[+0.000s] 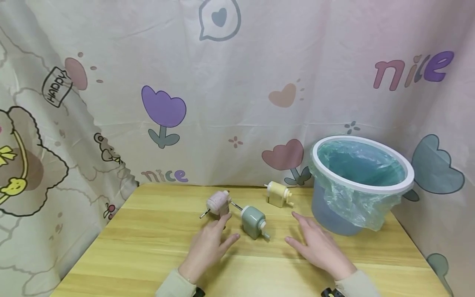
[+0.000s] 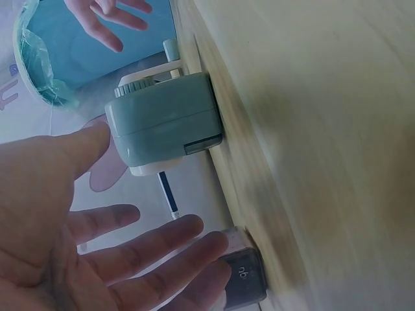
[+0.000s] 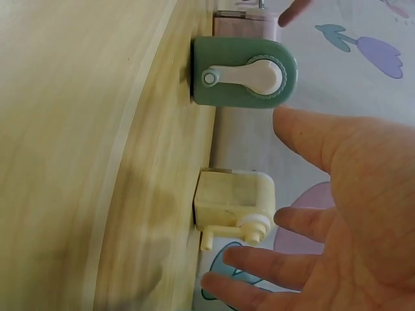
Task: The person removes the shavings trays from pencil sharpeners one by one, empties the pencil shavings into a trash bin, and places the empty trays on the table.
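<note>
Three hand-crank pencil sharpeners stand on the wooden table. The green sharpener is between my two hands, its crank turned to the right and a pencil sticking out of its back. Just past the left fingertips is the pink sharpener, with a pencil poking out at its left. Farther back stands the yellow sharpener, a thin tip jutting from its left side. My left hand hovers with fingers spread, holding nothing. Likewise spread, the right hand has nothing in its fingers.
At the right of the table stands a blue bin with a white rim and a green plastic liner hanging over its side. A printed curtain runs along the back and sides of the table.
</note>
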Tool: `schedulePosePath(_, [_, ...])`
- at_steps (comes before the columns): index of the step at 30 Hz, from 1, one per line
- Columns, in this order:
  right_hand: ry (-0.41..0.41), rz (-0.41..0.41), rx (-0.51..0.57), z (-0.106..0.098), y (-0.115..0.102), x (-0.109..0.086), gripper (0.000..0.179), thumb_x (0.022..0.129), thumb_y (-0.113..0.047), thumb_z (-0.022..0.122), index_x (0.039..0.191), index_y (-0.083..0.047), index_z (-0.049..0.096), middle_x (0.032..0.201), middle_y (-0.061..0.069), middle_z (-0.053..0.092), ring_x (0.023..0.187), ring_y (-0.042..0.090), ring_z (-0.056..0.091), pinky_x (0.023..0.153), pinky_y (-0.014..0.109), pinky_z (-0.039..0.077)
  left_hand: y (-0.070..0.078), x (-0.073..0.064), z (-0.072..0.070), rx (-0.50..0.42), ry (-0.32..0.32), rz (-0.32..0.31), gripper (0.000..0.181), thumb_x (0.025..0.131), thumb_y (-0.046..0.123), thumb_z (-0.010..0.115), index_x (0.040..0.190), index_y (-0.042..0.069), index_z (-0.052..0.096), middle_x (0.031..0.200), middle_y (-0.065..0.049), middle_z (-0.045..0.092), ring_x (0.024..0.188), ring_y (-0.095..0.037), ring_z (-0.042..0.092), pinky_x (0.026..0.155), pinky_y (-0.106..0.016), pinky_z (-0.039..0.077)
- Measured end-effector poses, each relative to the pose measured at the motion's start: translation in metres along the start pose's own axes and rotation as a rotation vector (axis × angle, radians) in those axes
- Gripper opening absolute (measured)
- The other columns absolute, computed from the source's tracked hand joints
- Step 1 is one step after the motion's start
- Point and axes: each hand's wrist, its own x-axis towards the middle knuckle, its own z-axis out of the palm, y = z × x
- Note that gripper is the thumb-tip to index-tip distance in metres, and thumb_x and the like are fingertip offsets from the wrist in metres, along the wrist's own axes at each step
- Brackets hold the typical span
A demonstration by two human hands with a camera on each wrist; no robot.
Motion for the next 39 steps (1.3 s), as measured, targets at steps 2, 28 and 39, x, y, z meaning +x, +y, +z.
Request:
schedulePosePath(2, [-0.004, 0.003, 0.01, 0.002, -0.002, 0.002, 0.08, 0.102, -0.048, 0.07, 0.164, -0.007, 0.041, 0.158, 0.028, 0.053, 0.142, 0.052, 0.055, 0.107, 0.078, 0.049, 0.0, 0.0, 0.001, -0.003, 0.001, 0.001, 0.066, 0.097, 0.045, 0.078, 0.15, 0.01, 0.059, 0.126, -0.017, 0.076, 0.105, -0.033, 0.076, 0.079, -0.05, 0.066])
schedulePosePath(28, [-0.005, -0.003, 0.106, 0.028, -0.029, 0.029, 0.077, 0.101, -0.049, 0.072, 0.162, -0.01, 0.045, 0.152, 0.02, 0.063, 0.138, 0.048, 0.06, 0.112, 0.074, 0.047, -0.003, -0.003, 0.006, -0.034, -0.032, -0.007, 0.066, 0.097, 0.046, 0.078, 0.151, 0.012, 0.059, 0.125, -0.016, 0.077, 0.106, -0.034, 0.076, 0.082, -0.054, 0.065])
schedulePosePath(39, [0.02, -0.031, 0.14, 0.037, -0.04, 0.041, 0.076, 0.097, -0.047, 0.077, 0.156, -0.007, 0.051, 0.138, 0.023, 0.071, 0.124, 0.043, 0.07, 0.103, 0.066, 0.057, -0.003, -0.003, 0.007, -0.026, -0.027, 0.019, 0.062, 0.097, 0.043, 0.078, 0.149, 0.014, 0.06, 0.128, -0.015, 0.077, 0.106, -0.034, 0.077, 0.081, -0.053, 0.065])
